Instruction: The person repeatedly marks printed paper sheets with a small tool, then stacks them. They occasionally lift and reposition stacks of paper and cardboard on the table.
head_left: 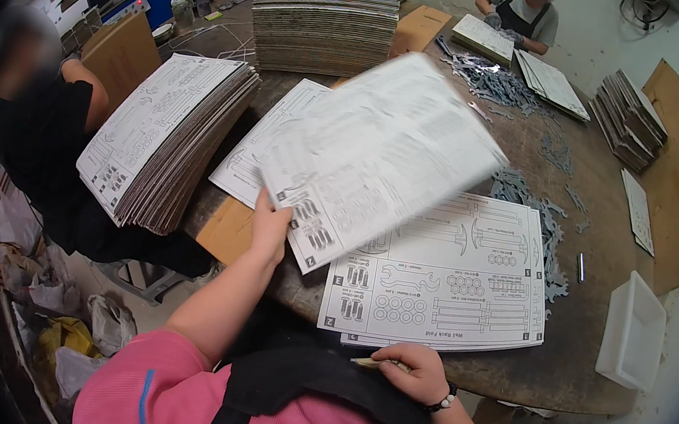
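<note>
The left hand (270,229) grips the near left corner of a white printed sheet (381,153) and holds it lifted above the worktop (577,363). The sheet is a stiff rectangular card, pale with dark line drawings of punched-out shapes, rows of rings and bars along its near edge. It is blurred, so the finer print cannot be made out. Its long axis runs from the gripped corner at lower left up and away toward the upper right, and its printed face tilts up toward the camera.

Beneath it lies a flat pile of sheets (449,291) of the same kind, squared to the near edge of the worktop, with its long side running left to right. The right hand (413,372) rests at the near edge of that pile, fingers curled over the rim of the lowest sheets; it seems to pinch them, though the grip is partly hidden.

A slanted stack of sheets (165,138) leans to the left, and a tall stack (325,30) stands further back. Grey punched scraps (529,203) litter the right side, near a white plastic tray (632,332). A person in black (40,138) sits on the left, and another person (520,13) works at the far side.
</note>
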A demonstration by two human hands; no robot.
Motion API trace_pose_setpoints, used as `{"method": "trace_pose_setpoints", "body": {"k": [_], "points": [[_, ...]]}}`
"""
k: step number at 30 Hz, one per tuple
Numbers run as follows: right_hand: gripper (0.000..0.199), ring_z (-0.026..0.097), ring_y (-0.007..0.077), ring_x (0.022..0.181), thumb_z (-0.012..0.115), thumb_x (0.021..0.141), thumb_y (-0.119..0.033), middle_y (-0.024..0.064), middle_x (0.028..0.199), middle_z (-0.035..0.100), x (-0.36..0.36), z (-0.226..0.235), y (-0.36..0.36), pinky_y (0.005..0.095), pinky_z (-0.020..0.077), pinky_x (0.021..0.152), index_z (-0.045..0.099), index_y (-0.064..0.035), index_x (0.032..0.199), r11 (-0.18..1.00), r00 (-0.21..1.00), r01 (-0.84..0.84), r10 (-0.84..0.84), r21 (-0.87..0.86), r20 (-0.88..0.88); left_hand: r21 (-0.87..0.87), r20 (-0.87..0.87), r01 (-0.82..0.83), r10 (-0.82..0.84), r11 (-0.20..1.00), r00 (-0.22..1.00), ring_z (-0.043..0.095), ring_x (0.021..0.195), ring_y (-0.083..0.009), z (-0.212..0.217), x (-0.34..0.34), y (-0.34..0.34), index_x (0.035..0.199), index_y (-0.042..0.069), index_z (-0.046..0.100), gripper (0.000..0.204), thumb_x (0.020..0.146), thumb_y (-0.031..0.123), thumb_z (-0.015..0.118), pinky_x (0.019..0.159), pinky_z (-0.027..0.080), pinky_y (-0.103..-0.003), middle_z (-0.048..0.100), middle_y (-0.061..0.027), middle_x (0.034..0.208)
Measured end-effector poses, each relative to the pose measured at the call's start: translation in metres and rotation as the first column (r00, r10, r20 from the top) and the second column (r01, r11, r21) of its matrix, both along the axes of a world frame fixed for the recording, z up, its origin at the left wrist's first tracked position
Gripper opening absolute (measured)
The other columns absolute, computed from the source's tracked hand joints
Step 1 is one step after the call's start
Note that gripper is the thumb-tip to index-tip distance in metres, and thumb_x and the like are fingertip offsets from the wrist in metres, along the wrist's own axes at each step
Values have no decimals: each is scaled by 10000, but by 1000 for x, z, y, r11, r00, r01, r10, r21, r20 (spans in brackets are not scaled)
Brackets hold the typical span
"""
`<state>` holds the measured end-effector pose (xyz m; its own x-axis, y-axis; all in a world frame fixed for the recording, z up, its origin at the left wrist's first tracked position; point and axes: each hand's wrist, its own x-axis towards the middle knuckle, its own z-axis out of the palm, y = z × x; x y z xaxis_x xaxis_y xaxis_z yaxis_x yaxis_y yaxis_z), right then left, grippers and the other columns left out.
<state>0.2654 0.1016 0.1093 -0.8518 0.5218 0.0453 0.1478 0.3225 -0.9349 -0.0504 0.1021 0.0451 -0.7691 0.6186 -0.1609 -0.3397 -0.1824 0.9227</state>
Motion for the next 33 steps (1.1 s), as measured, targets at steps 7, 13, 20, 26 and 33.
{"method": "trace_pose_setpoints", "body": {"k": [7,13,20,26,33], "points": [[155,623,225,750,599,770,-149,96,816,643,-1,-6,1,291,477,666,642,-52,883,1000,999,15,-15,-15,32,-18,-57,-143,141,990,988,537,945,-221,-36,-29,-17,1258,85,263,591,719,-108,411,759,474,-341,505,-111,1081],[151,622,226,757,601,769,-136,94,823,643,-7,-6,1,291,475,672,639,-49,888,1000,999,2,-2,8,38,22,47,-118,117,993,992,516,893,-180,-18,3,-26,1359,107,139,714,748,-112,437,722,441,-292,494,-108,1100],[163,616,215,757,601,752,-127,89,825,642,-13,-4,2,290,466,671,640,-47,888,1000,998,-14,14,6,66,150,97,-281,269,948,958,494,878,-151,-23,-8,-13,1388,100,82,701,819,-41,467,712,436,-261,478,-65,978],[165,615,214,771,600,749,-125,90,836,643,-15,-7,1,290,466,683,639,-47,889,1000,995,15,-17,22,93,29,256,8,-16,1000,966,496,888,-144,-10,9,-20,1320,32,315,442,892,64,426,703,430,-241,489,-53,1081],[167,614,203,774,597,748,-119,89,837,641,-23,-5,4,285,465,688,637,-41,890,1000,995,7,-10,29,98,-8,182,-33,34,999,983,480,1045,-183,-21,-13,-6,1316,6,318,458,874,18,435,864,400,-277,433,-117,1248]]}}
